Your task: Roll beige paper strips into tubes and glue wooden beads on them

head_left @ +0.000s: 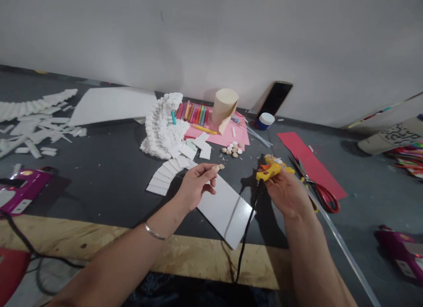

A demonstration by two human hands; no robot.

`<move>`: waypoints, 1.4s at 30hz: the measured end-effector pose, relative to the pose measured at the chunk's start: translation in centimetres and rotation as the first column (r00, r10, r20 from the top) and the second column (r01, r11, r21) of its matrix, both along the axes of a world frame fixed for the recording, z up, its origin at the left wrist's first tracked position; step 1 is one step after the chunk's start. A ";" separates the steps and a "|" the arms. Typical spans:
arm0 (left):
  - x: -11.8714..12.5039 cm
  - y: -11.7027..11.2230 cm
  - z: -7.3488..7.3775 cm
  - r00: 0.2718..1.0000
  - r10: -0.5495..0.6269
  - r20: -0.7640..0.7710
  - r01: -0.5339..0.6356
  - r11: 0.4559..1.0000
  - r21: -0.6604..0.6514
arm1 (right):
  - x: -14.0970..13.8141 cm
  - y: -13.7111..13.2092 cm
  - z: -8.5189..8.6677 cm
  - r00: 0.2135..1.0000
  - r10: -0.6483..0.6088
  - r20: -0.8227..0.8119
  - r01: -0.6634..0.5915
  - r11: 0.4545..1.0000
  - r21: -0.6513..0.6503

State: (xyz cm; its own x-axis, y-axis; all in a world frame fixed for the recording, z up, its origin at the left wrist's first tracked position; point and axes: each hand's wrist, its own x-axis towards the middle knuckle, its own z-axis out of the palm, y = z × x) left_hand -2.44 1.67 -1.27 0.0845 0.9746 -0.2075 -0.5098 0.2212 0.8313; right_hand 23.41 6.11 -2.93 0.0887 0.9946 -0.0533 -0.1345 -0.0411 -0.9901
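Between thumb and fingertip, my left hand (200, 183) pinches a small beige pebble (221, 167) above a white board (224, 205). My right hand (287, 190) grips a yellow glue gun (272, 169), its black cord (246, 232) hanging over the table's front edge. A long clear glue stick (343, 245) runs from behind the right hand toward the lower right. Beyond the hands lies a cluster of white and beige pebbles (234, 149). White rectangular pieces (167, 172) fan out on the left, leading up to a curved structure covered in white lumps (161, 122).
At the back stand a cream paper cylinder (222, 106), a leaning phone (276, 98) and a blue jar (265, 121). Colored sticks (193, 113) lie on pink paper (211, 137). Scissors (319, 188) rest on red paper (307, 159). Purple devices (24, 188) sit at both sides.
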 end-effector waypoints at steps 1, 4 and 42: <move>0.0 0.0 0.0 1.000 0.001 -0.002 -0.001 1.000 -0.003 | 0.0 0.0 0.0 0.999 0.002 -0.041 -0.003 1.000 -0.022; 0.1 0.1 0.0 1.000 -0.003 -0.008 0.003 1.000 -0.013 | -0.1 -0.1 -0.1 0.998 -0.017 -0.057 0.012 0.997 -0.082; 0.1 -0.1 0.0 0.996 -0.081 -0.028 0.080 0.996 -0.038 | 0.1 -0.2 -0.7 0.634 -0.316 0.706 0.160 0.946 0.280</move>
State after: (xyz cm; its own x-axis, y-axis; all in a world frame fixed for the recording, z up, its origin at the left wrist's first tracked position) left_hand -2.29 1.54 -1.27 0.1557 0.9565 -0.2467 -0.4643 0.2913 0.8364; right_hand 23.53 5.89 -3.60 0.2561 0.9167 0.3068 0.6571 0.0677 -0.7508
